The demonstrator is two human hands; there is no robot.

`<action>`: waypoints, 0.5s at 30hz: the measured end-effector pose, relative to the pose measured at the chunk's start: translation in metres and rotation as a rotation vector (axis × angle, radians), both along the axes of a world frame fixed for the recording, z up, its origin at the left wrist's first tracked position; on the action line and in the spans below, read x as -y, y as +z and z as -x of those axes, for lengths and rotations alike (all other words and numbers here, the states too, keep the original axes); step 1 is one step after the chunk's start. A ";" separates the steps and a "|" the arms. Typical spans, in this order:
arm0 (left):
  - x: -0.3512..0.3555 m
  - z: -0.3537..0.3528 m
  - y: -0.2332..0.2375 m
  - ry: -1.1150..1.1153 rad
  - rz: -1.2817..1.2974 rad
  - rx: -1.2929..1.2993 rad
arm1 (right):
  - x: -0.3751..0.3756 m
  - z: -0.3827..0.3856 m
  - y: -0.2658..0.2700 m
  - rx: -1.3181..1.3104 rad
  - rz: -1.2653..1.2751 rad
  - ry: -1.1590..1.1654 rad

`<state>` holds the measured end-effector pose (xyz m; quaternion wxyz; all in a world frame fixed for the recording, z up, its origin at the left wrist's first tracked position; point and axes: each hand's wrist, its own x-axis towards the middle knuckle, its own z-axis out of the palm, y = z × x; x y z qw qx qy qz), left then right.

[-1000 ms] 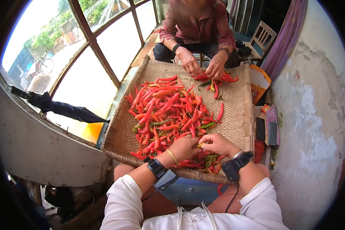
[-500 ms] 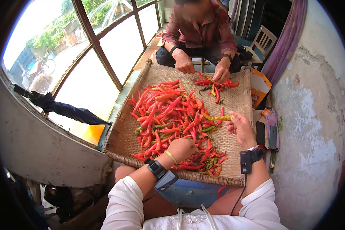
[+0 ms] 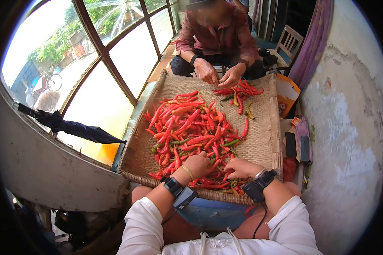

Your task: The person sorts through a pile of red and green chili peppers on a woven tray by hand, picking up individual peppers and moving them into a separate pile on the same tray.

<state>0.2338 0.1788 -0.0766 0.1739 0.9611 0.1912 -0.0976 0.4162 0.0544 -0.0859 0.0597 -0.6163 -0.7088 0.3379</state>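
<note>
- Broad woven straw tray filling the centre of the frame, near rim at lower centre.
- Heap of long red chili peppers spread over the centre-left of the tray, a few green ones mixed in.
- Person in a dark red shirt seated at top centre, far hands close together over a small pile of red peppers by the far rim.
- Left hand, lower centre, curled in a loose fist on the heap's near edge; cannot tell whether a pepper is clamped inside.
- Right hand, just right of it and apart, palm down, fingers bent into the peppers; grip cannot be told.
- Dark flat phone right of the tray.
- Single yellowish pepper alone on bare weave, upper right of the heap.
</note>
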 end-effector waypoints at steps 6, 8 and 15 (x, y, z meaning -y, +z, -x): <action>0.005 -0.003 -0.003 -0.072 0.129 -0.029 | 0.004 -0.002 -0.005 0.112 0.014 -0.082; 0.007 -0.003 -0.011 0.047 0.087 0.093 | 0.002 -0.001 0.001 0.105 0.052 -0.081; 0.003 -0.009 -0.005 -0.258 0.286 0.106 | 0.001 -0.004 0.000 0.109 0.216 -0.099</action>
